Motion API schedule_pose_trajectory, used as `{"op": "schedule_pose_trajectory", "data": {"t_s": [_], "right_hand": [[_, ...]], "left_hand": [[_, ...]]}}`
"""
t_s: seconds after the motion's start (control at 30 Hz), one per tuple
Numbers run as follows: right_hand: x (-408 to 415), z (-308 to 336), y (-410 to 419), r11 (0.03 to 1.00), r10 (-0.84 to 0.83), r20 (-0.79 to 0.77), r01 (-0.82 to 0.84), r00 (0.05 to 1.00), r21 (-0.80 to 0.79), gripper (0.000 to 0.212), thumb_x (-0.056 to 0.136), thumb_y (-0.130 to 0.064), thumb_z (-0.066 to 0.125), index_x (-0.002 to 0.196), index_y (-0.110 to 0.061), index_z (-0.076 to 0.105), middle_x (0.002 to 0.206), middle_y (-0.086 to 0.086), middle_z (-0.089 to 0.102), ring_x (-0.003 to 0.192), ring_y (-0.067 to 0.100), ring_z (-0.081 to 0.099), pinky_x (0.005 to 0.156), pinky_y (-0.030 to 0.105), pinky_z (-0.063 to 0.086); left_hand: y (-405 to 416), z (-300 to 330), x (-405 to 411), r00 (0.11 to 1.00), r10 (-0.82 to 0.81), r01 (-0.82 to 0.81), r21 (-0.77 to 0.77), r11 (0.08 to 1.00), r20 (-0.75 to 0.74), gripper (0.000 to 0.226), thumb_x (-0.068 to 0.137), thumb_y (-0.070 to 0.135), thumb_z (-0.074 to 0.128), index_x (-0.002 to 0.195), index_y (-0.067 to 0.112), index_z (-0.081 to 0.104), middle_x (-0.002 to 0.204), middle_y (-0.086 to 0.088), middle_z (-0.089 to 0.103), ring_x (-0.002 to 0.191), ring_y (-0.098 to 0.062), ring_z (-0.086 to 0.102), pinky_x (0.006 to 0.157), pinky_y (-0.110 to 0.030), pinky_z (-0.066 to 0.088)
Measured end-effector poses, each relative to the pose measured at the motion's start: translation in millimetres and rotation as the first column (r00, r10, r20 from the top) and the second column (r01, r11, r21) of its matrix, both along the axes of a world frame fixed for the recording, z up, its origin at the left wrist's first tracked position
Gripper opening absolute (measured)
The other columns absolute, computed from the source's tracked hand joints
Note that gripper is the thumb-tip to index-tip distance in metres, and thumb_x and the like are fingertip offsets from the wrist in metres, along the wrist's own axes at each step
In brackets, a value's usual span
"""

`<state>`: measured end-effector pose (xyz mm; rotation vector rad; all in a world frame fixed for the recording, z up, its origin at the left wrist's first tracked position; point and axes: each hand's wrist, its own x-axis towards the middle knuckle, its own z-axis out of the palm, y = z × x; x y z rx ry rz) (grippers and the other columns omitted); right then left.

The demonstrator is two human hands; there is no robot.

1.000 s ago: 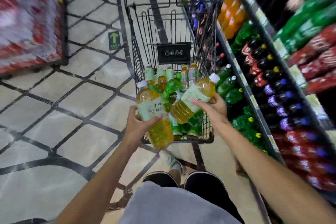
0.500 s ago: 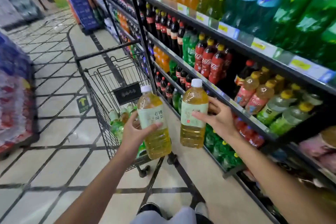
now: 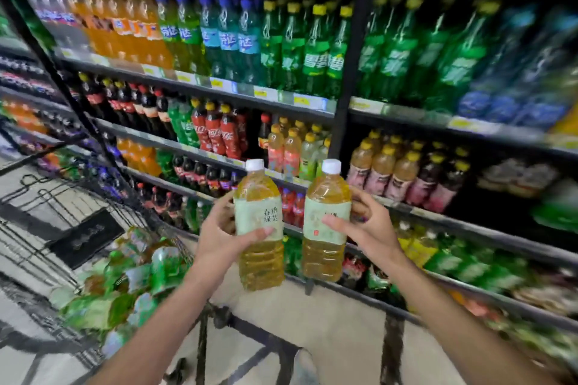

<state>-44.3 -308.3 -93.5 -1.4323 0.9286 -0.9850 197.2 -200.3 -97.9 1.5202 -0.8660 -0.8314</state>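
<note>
Well, start at the far left, where motion blur smears nearly everything. The black wire shopping cart [image 3: 40,216] is cut off by the left and bottom edges of the view. The heap of green-labelled bottles [image 3: 147,269] lying in it is too smeared to count.

Your left hand [image 3: 215,237] grips the left clear plastic bottle of yellow tea [image 3: 258,197], white-capped and pale-green-labelled, round its middle. Your thumb lies across the lower label, and your fingers wrap behind, mostly hidden by the bottle. It stands upright in the air, just right of the cart and in front of the shelves.

Close beside it, with a narrow gap between, is the right bottle [image 3: 327,197] of the same kind, also upright. Your right hand [image 3: 369,228] holds it from the right side, with the thumb covering part of the label print and the fingers curled round the back.

Behind both, the black metal shelving [image 3: 353,56] carries rows of drinks. The yellow-capped bottles [image 3: 291,147] sit just above and behind your two caps. Everything at the far right is blurred beyond reading.

For room, a shelf edge runs close behind your right hand and the cart hems in your left. Open pale floor [image 3: 312,337] lies below the bottles, between your forearms.
</note>
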Motion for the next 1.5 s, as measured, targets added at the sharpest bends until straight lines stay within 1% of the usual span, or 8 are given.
{"op": "schedule_pose_trajectory", "data": {"t_s": [0.3, 0.6, 0.77, 0.93, 1.03, 1.23, 1.37, 1.5], "right_hand": [[-154.3, 26.0, 96.8, 0.932, -0.362, -0.058, 0.360, 0.930, -0.038, 0.068, 0.071, -0.014, 0.091, 0.130, -0.024, 0.059, 0.110, -0.002, 0.076, 0.105, 0.013, 0.072, 0.090, 0.049, 0.059], [-355.6, 45.7, 160.1, 0.834, -0.548, -0.025, 0.543, 0.836, -0.098, 0.065, 0.078, -0.015, 0.085, 0.133, -0.029, 0.053, 0.110, -0.015, 0.074, 0.104, 0.001, 0.068, 0.076, 0.023, 0.058], [-486.5, 42.0, 193.6, 0.772, -0.634, -0.057, 0.628, 0.771, -0.099, 0.071, 0.075, -0.017, 0.088, 0.136, -0.026, 0.052, 0.115, -0.018, 0.070, 0.105, -0.006, 0.065, 0.077, 0.015, 0.055], [-597.3, 29.7, 212.9, 0.747, -0.665, -0.091, 0.659, 0.742, -0.089, 0.072, 0.073, -0.021, 0.090, 0.133, -0.032, 0.053, 0.120, -0.013, 0.069, 0.107, -0.002, 0.065, 0.081, 0.019, 0.056], [-640.4, 17.8, 206.7, 0.734, -0.679, -0.096, 0.677, 0.728, -0.056, 0.072, 0.072, -0.025, 0.091, 0.129, -0.043, 0.052, 0.123, -0.012, 0.069, 0.116, 0.009, 0.064, 0.094, 0.035, 0.057], [-691.8, -1.6, 155.5, 0.749, -0.660, -0.107, 0.662, 0.744, -0.024, 0.071, 0.075, -0.029, 0.088, 0.137, -0.035, 0.052, 0.122, -0.013, 0.069, 0.113, 0.007, 0.066, 0.094, 0.036, 0.058], [-717.3, -18.6, 99.2, 0.728, -0.680, -0.104, 0.685, 0.726, 0.019, 0.062, 0.073, -0.026, 0.088, 0.128, -0.029, 0.060, 0.117, -0.007, 0.073, 0.112, 0.015, 0.069, 0.096, 0.044, 0.057], [-743.3, -34.5, 39.9, 0.700, -0.705, -0.139, 0.714, 0.696, 0.021, 0.067, 0.069, -0.021, 0.092, 0.128, -0.024, 0.060, 0.118, -0.001, 0.073, 0.111, 0.017, 0.069, 0.095, 0.046, 0.058]], "left_hand": [[4.7, 26.9, -126.1, 0.922, -0.386, 0.388, -0.071, 0.919, 0.040, 0.093, 0.062, -0.002, 0.092, 0.141, 0.027, 0.052, 0.109, 0.000, 0.074, 0.092, -0.008, 0.074, 0.071, -0.017, 0.058], [1.1, 43.8, -324.4, 0.804, -0.588, 0.594, -0.159, 0.789, 0.085, 0.093, 0.060, 0.002, 0.095, 0.135, 0.032, 0.049, 0.118, 0.006, 0.070, 0.099, -0.006, 0.073, 0.073, -0.018, 0.059], [5.0, 45.2, -451.4, 0.757, -0.633, 0.651, -0.115, 0.750, 0.162, 0.096, 0.045, 0.037, 0.101, 0.126, 0.048, 0.051, 0.127, 0.007, 0.065, 0.113, -0.014, 0.067, 0.087, -0.029, 0.058], [7.4, 38.6, -557.5, 0.722, -0.662, 0.685, -0.075, 0.724, 0.199, 0.087, 0.060, 0.008, 0.097, 0.117, 0.050, 0.048, 0.125, 0.013, 0.060, 0.117, -0.007, 0.059, 0.084, -0.017, 0.050], [-0.3, 33.6, -600.6, 0.716, -0.669, 0.688, -0.044, 0.724, 0.199, 0.087, 0.059, 0.006, 0.097, 0.116, 0.050, 0.048, 0.127, 0.010, 0.060, 0.112, -0.002, 0.061, 0.079, -0.015, 0.053], [-48.1, 17.9, -659.1, 0.702, -0.686, 0.694, 0.030, 0.719, 0.192, 0.093, 0.060, 0.012, 0.098, 0.135, 0.037, 0.049, 0.124, 0.021, 0.059, 0.115, -0.001, 0.059, 0.091, -0.025, 0.051], [-111.1, -7.1, -691.2, 0.690, -0.698, 0.699, 0.075, 0.711, 0.189, 0.088, 0.056, 0.015, 0.099, 0.128, 0.031, 0.051, 0.117, 0.014, 0.066, 0.106, 0.004, 0.062, 0.085, -0.020, 0.050], [-182.6, -28.3, -723.8, 0.668, -0.726, 0.721, 0.100, 0.686, 0.162, 0.093, 0.053, 0.014, 0.101, 0.129, 0.027, 0.049, 0.119, 0.008, 0.067, 0.109, -0.005, 0.064, 0.094, -0.032, 0.054]]}}
